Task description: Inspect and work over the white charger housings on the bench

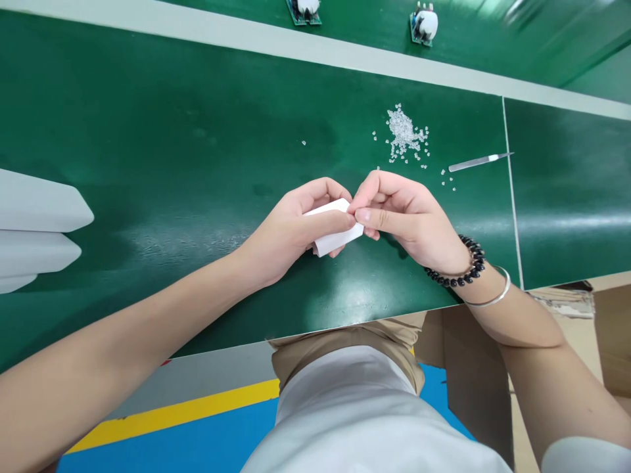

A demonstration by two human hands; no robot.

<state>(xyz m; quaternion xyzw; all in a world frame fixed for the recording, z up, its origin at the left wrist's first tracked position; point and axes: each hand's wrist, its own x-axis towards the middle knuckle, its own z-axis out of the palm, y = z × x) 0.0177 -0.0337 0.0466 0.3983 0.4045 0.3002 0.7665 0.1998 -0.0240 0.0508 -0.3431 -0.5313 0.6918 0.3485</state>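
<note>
My left hand [300, 226] is wrapped round a small white block-like piece [332, 238], with the thumb lying across its top. At the right end of that piece, the thumb and forefinger of my right hand [401, 213] are pinched together; whatever is between them is too small to make out. Both hands meet above the green table [162, 151], near its front edge. Beyond my right hand lies a loose pile of small clear bits [404, 131], with several scattered around it.
Tweezers [476, 162] lie right of the pile, across a white seam. White pointed pieces [37, 203] rest at the far left. Two small circuit boards with white domed parts [306, 10] [424, 26] stand beyond the pale strip. Cardboard [478, 374] is below the table at right.
</note>
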